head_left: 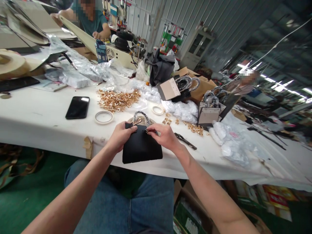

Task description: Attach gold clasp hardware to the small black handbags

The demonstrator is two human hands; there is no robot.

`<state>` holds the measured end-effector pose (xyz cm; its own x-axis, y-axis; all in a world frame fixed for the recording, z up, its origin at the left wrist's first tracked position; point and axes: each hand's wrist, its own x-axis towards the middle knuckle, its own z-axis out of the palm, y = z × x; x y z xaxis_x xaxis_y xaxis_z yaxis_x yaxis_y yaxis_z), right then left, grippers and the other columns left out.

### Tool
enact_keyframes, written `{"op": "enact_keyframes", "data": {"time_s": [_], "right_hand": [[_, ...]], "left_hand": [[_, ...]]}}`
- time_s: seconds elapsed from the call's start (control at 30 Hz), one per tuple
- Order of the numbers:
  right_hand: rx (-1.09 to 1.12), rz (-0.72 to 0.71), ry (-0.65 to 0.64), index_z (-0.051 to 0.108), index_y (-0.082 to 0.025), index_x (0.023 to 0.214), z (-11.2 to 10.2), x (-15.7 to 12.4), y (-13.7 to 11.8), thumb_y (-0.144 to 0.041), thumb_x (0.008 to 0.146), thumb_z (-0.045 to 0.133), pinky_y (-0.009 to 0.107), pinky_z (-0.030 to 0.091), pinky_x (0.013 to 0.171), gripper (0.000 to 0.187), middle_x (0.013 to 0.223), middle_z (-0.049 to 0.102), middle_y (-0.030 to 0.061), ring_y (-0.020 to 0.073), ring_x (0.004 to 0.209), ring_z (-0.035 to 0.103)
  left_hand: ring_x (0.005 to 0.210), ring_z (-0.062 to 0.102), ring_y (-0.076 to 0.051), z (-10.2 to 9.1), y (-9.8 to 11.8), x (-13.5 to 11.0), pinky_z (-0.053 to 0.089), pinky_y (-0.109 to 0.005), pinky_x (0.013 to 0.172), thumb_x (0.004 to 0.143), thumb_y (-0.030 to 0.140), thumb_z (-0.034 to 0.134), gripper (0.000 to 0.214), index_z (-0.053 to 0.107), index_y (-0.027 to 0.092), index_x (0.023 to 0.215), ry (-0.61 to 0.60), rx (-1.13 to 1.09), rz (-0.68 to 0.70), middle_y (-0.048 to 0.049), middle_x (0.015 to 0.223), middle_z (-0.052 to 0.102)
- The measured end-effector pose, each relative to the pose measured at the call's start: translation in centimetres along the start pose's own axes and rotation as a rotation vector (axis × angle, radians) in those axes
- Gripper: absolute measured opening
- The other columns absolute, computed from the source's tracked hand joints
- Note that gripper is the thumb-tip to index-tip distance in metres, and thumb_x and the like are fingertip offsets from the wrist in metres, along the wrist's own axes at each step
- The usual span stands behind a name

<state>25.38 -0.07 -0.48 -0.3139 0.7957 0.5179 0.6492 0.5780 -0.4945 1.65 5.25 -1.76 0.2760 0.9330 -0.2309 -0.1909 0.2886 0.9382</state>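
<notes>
A black handbag panel (142, 148) lies at the table's front edge, with a plastic-wrapped handle (142, 114) at its top. My left hand (122, 134) grips the panel's upper left corner, thumb on the front face near a gold ring-like fitting (137, 121). At the right base of the handle, my right hand (162, 135) pinches a small gold metal piece (147, 130) against the panel. Its exact shape is too small to tell. Beyond the handbag panel lies a large pile of gold metal fittings (118, 100), with smaller heaps of gold fittings (195, 129) to the right.
Tape rolls (103, 117) and a black phone (77, 107) lie to the left. Dark pliers-like tool (185, 141) rests right of my hand. Further right stand bag pieces with wrapped handles (209, 112) and plastic-wrapped bundles (226, 139). A co-worker (94, 19) handles a board across the table.
</notes>
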Motion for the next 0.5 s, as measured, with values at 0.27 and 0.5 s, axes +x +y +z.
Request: {"op": "enact_keyframes", "data": {"time_s": [0.27,0.5], "right_hand": [[0.006,0.014,0.028,0.084,-0.023,0.110,0.3,-0.1,0.0,-0.009,0.098,0.076,0.036,0.069,0.091,0.020,0.109,0.087,0.0059,0.0236,0.098,0.084],[0.032,0.009,-0.006,0.083,-0.022,0.101,0.3,1.1,0.1,-0.008,0.094,0.076,0.033,0.067,0.087,0.017,0.103,0.086,0.0048,0.0223,0.093,0.083]], "left_hand": [[0.065,0.061,-0.017,0.3,0.0,-0.1,0.047,-0.027,0.060,0.066,0.042,0.090,0.040,0.071,0.018,0.092,0.051,0.085,0.051,-0.0014,0.074,0.072],[0.070,0.064,-0.019,0.3,-0.5,-0.1,0.048,-0.028,0.063,0.069,0.042,0.089,0.039,0.071,0.019,0.095,0.055,0.127,0.083,-0.0026,0.079,0.074]]}}
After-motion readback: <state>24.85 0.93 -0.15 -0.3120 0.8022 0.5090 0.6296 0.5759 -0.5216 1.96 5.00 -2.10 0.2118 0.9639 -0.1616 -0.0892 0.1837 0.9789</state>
